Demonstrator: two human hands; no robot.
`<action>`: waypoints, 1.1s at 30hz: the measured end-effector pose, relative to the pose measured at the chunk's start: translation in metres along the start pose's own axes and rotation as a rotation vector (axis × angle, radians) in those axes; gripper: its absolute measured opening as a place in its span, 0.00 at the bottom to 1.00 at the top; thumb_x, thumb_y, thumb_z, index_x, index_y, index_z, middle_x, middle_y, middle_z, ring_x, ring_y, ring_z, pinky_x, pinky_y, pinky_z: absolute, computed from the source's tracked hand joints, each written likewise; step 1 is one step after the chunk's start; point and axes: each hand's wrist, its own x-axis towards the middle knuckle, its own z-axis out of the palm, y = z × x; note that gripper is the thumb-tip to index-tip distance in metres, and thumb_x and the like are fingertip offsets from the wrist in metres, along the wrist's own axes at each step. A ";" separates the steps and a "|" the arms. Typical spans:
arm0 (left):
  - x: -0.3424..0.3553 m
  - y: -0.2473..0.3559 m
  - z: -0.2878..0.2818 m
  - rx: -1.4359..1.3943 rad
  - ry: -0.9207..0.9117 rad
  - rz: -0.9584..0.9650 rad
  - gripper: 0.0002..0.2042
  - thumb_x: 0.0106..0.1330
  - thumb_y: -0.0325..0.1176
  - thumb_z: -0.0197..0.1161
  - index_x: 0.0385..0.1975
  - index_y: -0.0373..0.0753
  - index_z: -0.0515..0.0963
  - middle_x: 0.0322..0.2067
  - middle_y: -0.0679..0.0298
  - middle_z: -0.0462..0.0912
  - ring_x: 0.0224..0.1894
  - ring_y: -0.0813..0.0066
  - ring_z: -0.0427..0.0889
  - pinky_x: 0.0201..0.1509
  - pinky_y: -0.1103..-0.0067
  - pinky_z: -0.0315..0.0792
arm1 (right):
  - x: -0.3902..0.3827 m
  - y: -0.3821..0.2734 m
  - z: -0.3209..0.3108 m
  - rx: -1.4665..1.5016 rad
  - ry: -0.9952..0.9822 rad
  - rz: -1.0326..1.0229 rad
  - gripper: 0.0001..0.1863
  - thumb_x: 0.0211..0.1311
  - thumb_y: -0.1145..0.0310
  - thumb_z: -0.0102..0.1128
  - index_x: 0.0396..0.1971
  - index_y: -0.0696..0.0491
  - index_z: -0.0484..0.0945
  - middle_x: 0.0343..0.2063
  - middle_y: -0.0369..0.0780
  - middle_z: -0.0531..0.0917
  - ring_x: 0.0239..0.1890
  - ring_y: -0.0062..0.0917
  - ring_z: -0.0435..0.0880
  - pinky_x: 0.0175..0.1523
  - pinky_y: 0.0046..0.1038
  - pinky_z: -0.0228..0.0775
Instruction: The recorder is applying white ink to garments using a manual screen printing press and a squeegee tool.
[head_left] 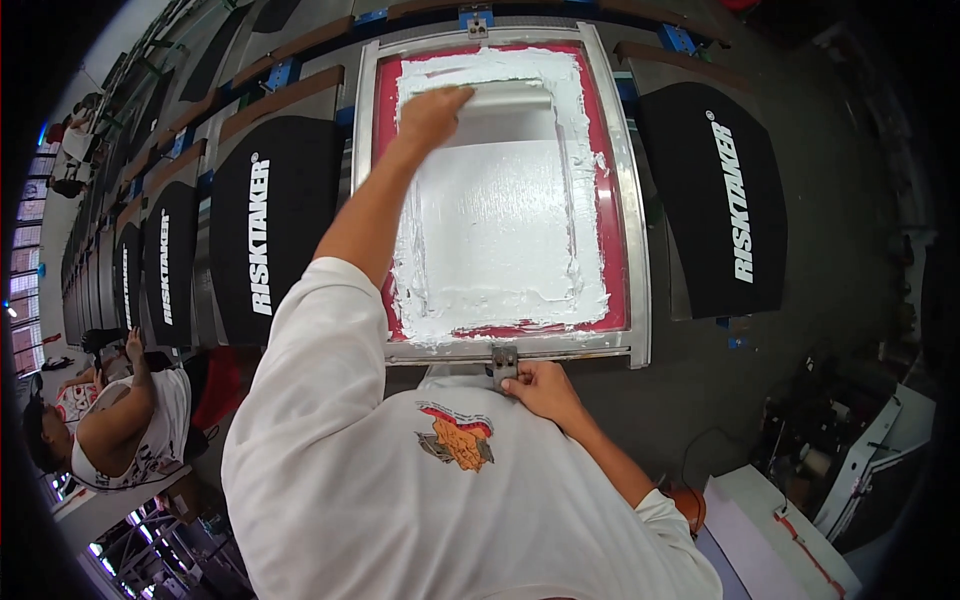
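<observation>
A screen-printing frame [641, 250] with pale metal sides and a red border lies before me, its mesh spread with thick white ink [490, 230]. Toward the far end of the mesh, my left hand [435, 115] is closed around one end of a squeegee [512, 100], a wide silvery bar set across the ink. Its lower edge and the grip under my fingers are partly hidden. At the middle of the near frame edge, my right hand [545, 390] has its fingers curled against a small metal clamp [505, 366].
Black fabric pieces with white lettering lie on pallets to the left [275, 215] and right [715, 200]. Blue brackets [678, 40] join the pallets to a long rail. At lower left sits another person [130, 420]; a white cabinet [770, 530] stands lower right.
</observation>
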 end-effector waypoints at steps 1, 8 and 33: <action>-0.017 0.010 0.011 0.039 -0.036 -0.016 0.20 0.54 0.24 0.56 0.48 0.49 0.76 0.42 0.64 0.81 0.39 0.65 0.82 0.39 0.71 0.77 | -0.001 -0.002 -0.002 -0.078 -0.005 0.021 0.12 0.51 0.66 0.65 0.28 0.61 0.80 0.20 0.43 0.82 0.23 0.23 0.80 0.34 0.26 0.70; -0.091 0.085 -0.091 -0.253 -0.150 -0.005 0.18 0.49 0.21 0.57 0.42 0.43 0.79 0.33 0.59 0.83 0.34 0.59 0.81 0.37 0.69 0.75 | 0.010 0.015 0.000 -0.156 -0.004 -0.106 0.18 0.51 0.58 0.63 0.29 0.60 0.78 0.21 0.45 0.80 0.25 0.28 0.77 0.33 0.30 0.68; -0.203 0.105 -0.098 -0.160 -0.116 -0.138 0.06 0.44 0.22 0.56 0.23 0.39 0.76 0.19 0.59 0.77 0.25 0.63 0.78 0.63 0.49 0.54 | 0.075 -0.052 -0.074 -0.989 0.700 -0.878 0.02 0.47 0.74 0.55 0.20 0.51 0.72 0.17 0.38 0.75 0.22 0.30 0.78 0.26 0.30 0.72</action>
